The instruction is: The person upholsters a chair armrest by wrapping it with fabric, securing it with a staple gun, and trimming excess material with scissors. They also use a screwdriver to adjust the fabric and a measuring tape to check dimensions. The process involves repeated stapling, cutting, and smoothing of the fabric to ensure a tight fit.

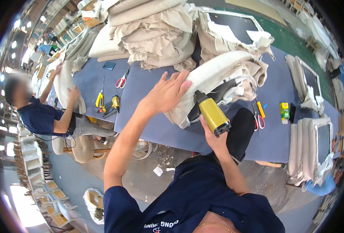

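A beige fabric-covered cushion [214, 70] stands tilted on the table in front of me, its loose, frayed cloth edges and dark underside turned to the right. My left hand [167, 92] lies on its left side with the fingers spread over the cloth. In my right hand [214, 138] is a yellow and black staple gun [212, 114], the fingers partly hidden behind it. The tool's black nose is at the cushion's near side; whether it touches the cloth I cannot tell. My dark-clad knee is raised at the table edge beside the cushion.
The blue-grey table [150, 126] holds a tall cushion stack [154, 35] behind. Red-handled scissors [259, 121], a yellow-handled tool [261, 110] and a green-yellow box [284, 112] lie right. More cushions [309, 143] stand far right. A co-worker [44, 112] handles a cushion at left.
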A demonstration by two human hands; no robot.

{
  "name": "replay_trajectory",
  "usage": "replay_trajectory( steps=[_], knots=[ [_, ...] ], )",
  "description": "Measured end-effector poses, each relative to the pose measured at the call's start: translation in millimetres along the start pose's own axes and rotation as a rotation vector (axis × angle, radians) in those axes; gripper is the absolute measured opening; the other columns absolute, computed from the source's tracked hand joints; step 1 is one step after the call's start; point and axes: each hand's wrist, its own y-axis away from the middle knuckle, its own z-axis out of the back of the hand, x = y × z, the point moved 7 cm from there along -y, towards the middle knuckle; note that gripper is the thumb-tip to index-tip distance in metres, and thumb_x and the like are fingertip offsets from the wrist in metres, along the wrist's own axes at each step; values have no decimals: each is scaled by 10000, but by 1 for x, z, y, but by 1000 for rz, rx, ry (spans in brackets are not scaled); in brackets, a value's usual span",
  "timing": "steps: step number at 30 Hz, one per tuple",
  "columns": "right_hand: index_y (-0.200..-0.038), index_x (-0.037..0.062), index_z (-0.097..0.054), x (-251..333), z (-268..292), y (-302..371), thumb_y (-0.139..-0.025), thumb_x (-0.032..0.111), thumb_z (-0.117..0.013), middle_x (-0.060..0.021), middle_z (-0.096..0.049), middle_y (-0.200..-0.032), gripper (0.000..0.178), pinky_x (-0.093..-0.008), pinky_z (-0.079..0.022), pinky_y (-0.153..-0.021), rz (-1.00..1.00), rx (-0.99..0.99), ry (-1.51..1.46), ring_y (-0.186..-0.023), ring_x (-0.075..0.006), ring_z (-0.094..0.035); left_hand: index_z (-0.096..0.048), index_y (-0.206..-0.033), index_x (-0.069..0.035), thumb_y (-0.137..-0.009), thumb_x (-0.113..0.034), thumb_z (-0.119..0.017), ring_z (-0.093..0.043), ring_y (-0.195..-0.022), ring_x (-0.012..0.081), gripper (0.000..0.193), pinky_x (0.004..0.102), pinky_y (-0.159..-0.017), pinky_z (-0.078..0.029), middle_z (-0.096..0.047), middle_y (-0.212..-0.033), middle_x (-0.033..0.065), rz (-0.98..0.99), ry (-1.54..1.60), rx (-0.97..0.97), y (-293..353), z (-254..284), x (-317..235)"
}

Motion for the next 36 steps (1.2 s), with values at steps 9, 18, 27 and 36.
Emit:
replay_trajectory(
  steps=[9, 18, 27, 36],
  knots=[
    [-1067, 56, -762, -21, 10, 7, -887, 226, -806, -79, -770, -980, 251, -355, -491, -776, -375, 57, -253, -791, -225, -699, -366, -1523, -158, -958, -189, -643, -678, -696, 403, 629, 472, -627, -559, -516, -1383, 252, 57, -237, -86, 9, 17, -55],
    [-1042, 94, -765, -21, 0, 20, -825, 219, -854, -36, -759, -916, 266, -342, -454, -831, -73, 150, 109, -844, -216, -675, -336, -1560, -155, -836, -66, -683, -686, -736, 368, 808, 448, -627, -568, -492, -1384, 250, -8, -212, -67, 11, 17, -64],
    [-1042, 99, -770, -17, 5, 26, -865, 252, -828, -41, -770, -941, 241, -323, -430, -850, -210, 96, -97, -826, -205, -679, -307, -1583, -92, -823, -102, -727, -580, -1248, 391, 868, 443, -1030, -466, -383, -1546, 203, -153, 215, 93, 23, 39, -58],
    [-1012, 95, -774, -3, 3, 14, -852, 267, -838, -42, -767, -909, 243, -330, -432, -819, -159, 108, 11, -804, -205, -658, -587, -1401, -24, -993, -207, -619, -588, -1280, 297, 449, 384, -1036, -465, -609, -1382, 168, 96, 779, -158, 26, 18, -9]
  ],
)
